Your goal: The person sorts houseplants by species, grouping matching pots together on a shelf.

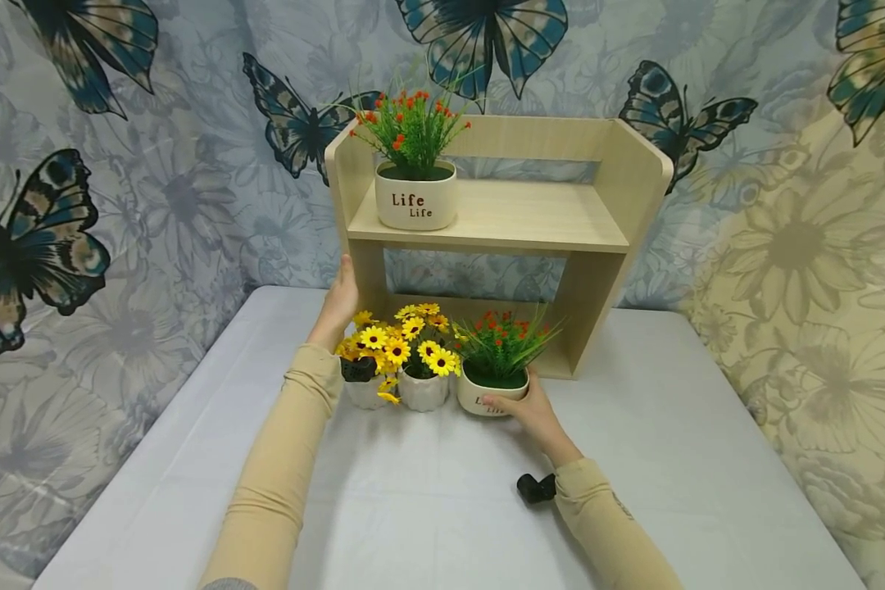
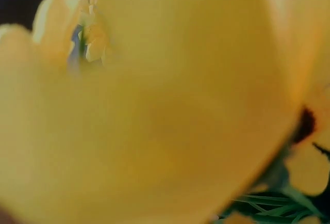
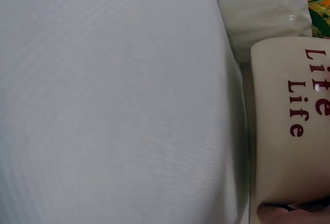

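Note:
My right hand grips a white "Life" flowerpot with grass and red flowers, its thumb across the front. In the right wrist view the pot's lettered wall stands at the right, with fingertips at its lower edge. My left hand rests against the outer left side of a light wooden shelf; part of it is hidden. A blurred yellow petal fills most of the left wrist view, so that hand cannot be seen there.
Two white pots of yellow daisies stand at the shelf's lower front left. Another "Life" pot with red flowers sits on the upper board's left. A white cloth covers the table; butterfly-patterned hangings enclose it.

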### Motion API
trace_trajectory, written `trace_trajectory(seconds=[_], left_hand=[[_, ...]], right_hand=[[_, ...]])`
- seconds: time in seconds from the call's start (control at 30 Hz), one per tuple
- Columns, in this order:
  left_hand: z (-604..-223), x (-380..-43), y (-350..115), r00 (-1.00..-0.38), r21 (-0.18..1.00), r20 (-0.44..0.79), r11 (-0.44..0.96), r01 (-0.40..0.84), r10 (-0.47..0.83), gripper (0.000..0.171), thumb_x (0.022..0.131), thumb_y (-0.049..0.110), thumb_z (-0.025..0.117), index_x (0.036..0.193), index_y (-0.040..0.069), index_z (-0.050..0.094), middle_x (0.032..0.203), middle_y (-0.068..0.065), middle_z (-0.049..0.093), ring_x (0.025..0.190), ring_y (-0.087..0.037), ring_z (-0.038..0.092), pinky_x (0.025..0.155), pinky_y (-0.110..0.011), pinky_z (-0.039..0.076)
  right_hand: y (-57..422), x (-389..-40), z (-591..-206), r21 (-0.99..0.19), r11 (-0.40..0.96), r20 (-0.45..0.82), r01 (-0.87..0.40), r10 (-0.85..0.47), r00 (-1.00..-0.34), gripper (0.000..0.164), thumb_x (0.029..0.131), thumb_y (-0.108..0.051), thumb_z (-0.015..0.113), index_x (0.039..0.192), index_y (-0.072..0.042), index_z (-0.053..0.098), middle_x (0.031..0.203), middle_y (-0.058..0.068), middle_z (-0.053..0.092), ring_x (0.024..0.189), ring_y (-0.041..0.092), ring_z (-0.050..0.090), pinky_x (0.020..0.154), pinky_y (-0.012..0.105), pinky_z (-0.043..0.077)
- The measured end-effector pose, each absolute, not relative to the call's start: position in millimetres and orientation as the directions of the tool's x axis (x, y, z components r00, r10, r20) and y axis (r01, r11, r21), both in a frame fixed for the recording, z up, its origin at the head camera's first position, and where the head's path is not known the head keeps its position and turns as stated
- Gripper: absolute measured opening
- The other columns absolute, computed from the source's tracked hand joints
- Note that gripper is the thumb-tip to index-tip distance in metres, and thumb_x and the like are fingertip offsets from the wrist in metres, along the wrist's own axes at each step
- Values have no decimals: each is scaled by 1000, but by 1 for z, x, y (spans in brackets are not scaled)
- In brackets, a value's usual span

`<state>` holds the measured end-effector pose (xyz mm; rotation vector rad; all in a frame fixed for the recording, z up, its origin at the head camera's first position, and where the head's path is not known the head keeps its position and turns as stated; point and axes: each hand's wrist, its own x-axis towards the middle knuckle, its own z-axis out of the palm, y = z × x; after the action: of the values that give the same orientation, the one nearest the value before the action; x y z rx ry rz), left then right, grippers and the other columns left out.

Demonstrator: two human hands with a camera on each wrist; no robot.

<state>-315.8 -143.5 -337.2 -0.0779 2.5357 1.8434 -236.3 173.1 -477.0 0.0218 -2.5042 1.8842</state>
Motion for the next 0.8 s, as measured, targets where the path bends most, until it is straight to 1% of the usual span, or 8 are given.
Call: trace_trajectory(seconds=[0.13,0.33,0.57,0.67,0.8], left_hand=[[-337,-316,-144,-999,951,-35,307,-45,-36,90,81,75,4,149,17,-4,154,-4,-4,138,-29,-3,110,-44,0],[-337,-317,-144,-999,953,-40,301,-48,-31,90,81,75,4,149,17,-4,154,-4,-4,138,-28,-3,110,-43,0],[-336,-316,-146,-999,950,-37,310,-42,-22,91,81,75,4,149,17,-5,154,-5,-5,138,-29,-4,110,-45,0],[-336,-316,-146,-999,950,-36,310,-41,-22,90,81,75,4,149,18,-4,154,-5,-5,138,-29,-4,110,-45,0],[-336,-316,-146,-999,950,-38,309,-43,-21,89,81,75,4,149,19,-4,154,-5,-4,138,-30,-4,110,-46,1]], right_hand=[[177,-231,-468,-975,221,5,-7,-10,-1000,97,72,-26,82,145,-9,19,136,14,38,122,27,37,101,43,29],[186,-222,-458,-984,172,43,-43,-7,-999,87,75,-19,80,142,-13,25,132,12,43,115,25,41,94,38,35],[199,-214,-447,-981,171,94,-96,-17,-995,82,78,-16,77,142,-11,26,131,12,43,113,22,43,86,25,41],[203,-211,-439,-978,174,115,-115,-10,-993,82,79,-13,76,142,-10,25,130,13,43,112,22,44,84,22,42],[206,-208,-426,-971,189,143,-143,-11,-990,80,79,-13,76,140,-5,26,128,14,44,109,22,45,81,22,44]])
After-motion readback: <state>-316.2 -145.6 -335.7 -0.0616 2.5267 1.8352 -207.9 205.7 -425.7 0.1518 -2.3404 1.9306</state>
